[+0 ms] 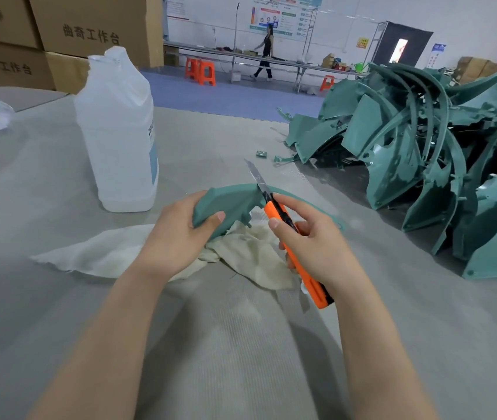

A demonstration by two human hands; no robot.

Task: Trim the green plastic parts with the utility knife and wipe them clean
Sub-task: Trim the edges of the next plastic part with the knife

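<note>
My left hand [180, 234] grips a green plastic part [232, 204] at its left end, just above the table. My right hand [307, 237] holds an orange utility knife [301, 262] with the blade extended. The blade [256, 177] lies against the top edge of the part and points away from me. A thin curved arm of the part runs right behind my right hand. A cream cloth [138, 250] lies crumpled on the table under both hands.
A translucent white jug [116, 131] stands left of the part. A big heap of green plastic parts [423, 153] fills the right side of the grey table [241, 344]. A small green offcut [261, 153] lies beyond the blade. Cardboard boxes [59, 34] are stacked back left. A person walks in the background.
</note>
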